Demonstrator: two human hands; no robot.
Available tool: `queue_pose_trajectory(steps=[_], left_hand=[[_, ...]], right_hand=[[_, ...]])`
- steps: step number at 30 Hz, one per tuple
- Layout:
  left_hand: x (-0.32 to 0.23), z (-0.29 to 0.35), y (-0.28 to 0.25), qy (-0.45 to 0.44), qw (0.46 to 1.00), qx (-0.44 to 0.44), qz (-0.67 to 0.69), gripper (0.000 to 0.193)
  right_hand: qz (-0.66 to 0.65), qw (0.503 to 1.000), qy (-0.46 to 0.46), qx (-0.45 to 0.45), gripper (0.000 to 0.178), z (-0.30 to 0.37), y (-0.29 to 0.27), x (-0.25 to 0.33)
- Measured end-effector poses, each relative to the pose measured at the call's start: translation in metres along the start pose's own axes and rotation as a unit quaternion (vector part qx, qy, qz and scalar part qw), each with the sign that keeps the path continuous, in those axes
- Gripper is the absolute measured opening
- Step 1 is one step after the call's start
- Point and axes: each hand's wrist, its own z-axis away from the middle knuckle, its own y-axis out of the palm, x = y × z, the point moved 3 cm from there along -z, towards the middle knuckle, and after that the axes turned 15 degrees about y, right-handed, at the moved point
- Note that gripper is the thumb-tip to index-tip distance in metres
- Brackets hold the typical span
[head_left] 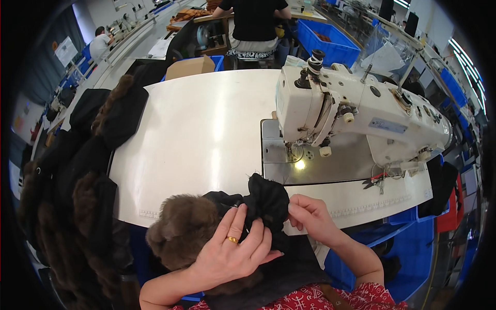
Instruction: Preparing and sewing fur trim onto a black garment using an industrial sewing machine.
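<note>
A black fabric piece (267,199) with brown fur (181,227) is bunched at the near edge of the white sewing table and over my lap. My left hand (235,248), a gold ring on one finger, grips the black fabric beside the fur, its fingers pressed together over the folds. At the fabric's right edge my right hand (312,217) is closed in a pinch; the cloth between its fingertips is mostly hidden. An industrial sewing machine (330,108) stands just beyond, its lamp lighting the metal plate (330,163) under the needle.
Thread snips (373,182) lie on the machine bed at right. Black garments with brown fur (85,196) hang piled along the left edge. Blue bins (330,41) stand behind the table and below right. A person in black (254,20) sits ahead.
</note>
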Motion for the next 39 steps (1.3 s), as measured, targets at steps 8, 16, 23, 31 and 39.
queue_pose_trajectory(steps=[8, 16, 23, 31, 39], left_hand=[[-0.011, 0.008, -0.011, -0.073, 0.997, 0.002, -0.020, 0.051], [-0.014, 0.066, -0.067, -0.250, 0.968, 0.012, -0.013, 0.060], [-0.045, 0.155, -0.014, -0.410, 0.857, -0.178, 0.256, 0.018], [-0.051, 0.177, 0.015, -0.594, 0.574, -0.312, 0.470, 0.018], [-0.039, 0.186, 0.026, -0.576, 0.558, -0.285, 0.525, 0.020]], right_hand=[[0.144, 0.976, -0.154, -0.056, 0.017, 0.005, 0.027, 0.015], [0.290, 0.833, -0.430, 0.194, 0.014, 0.001, 0.107, 0.009], [0.270, 0.898, -0.332, 0.105, 0.035, 0.007, 0.144, -0.032], [0.336, 0.894, -0.289, 0.066, 0.045, -0.002, 0.153, -0.070], [0.324, 0.915, -0.239, 0.024, 0.041, -0.008, 0.157, -0.074]])
